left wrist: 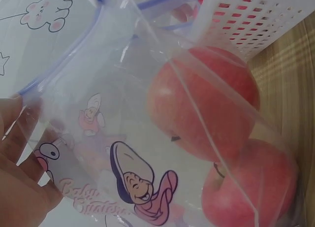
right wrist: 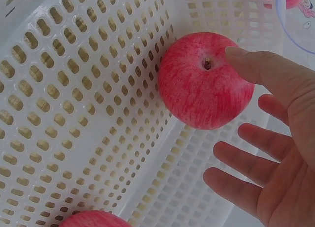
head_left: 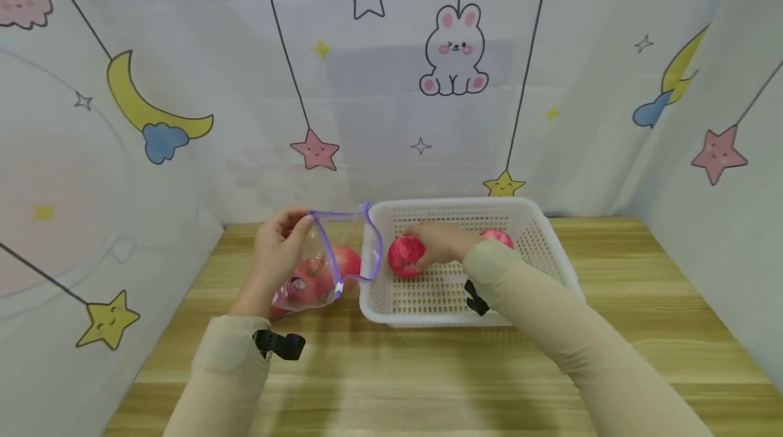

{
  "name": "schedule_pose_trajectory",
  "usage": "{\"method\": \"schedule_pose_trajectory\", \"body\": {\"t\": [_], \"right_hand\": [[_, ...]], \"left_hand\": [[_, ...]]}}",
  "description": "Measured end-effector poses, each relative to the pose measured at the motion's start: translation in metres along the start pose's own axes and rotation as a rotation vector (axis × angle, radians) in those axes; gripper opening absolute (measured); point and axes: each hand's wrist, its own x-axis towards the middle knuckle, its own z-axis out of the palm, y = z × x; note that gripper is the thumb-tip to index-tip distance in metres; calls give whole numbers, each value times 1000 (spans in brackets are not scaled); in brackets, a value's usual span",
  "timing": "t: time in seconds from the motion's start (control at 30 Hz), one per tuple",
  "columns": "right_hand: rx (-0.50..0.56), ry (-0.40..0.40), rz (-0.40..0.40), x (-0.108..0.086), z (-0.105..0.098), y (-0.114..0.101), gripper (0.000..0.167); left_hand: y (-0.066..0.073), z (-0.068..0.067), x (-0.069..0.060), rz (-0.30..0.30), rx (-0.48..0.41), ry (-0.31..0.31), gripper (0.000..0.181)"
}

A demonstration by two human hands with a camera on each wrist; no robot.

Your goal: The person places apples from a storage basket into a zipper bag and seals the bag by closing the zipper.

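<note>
My left hand (head_left: 276,250) pinches the top edge of a clear zip bag (head_left: 331,253) with a purple seal, its mouth spread toward the basket. Inside the bag are several red apples (head_left: 310,282); two of them, an upper apple (left wrist: 204,101) and a lower apple (left wrist: 251,185), show through the printed plastic. Over the white basket (head_left: 428,319), my right hand (head_left: 445,242) is at a red apple (head_left: 405,259). In the right wrist view the thumb overlaps the apple near its stem, and the other fingers are spread beside it. Whether they touch it I cannot tell.
Another apple (head_left: 497,238) lies at the basket's back right, partly behind my right arm. The bag stands against the basket's left side on a wooden table (head_left: 391,382). A printed white curtain (head_left: 391,117) hangs behind the table.
</note>
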Motion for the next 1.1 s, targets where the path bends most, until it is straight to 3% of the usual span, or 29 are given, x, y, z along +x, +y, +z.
{"method": "schedule_pose_trajectory", "body": {"t": [0.33,0.57,1.1], "right_hand": [[-23,-12,-11,2,1,-5,73],[-46,-38,-29,1,1,-8,67],[-66,-58,-46,4,2,-15,63]], "left_hand": [[12,-6,6,3,-44,71,26],[17,-9,10,31,-30,78,28],[26,-12,16,6,-38,87,29]]}}
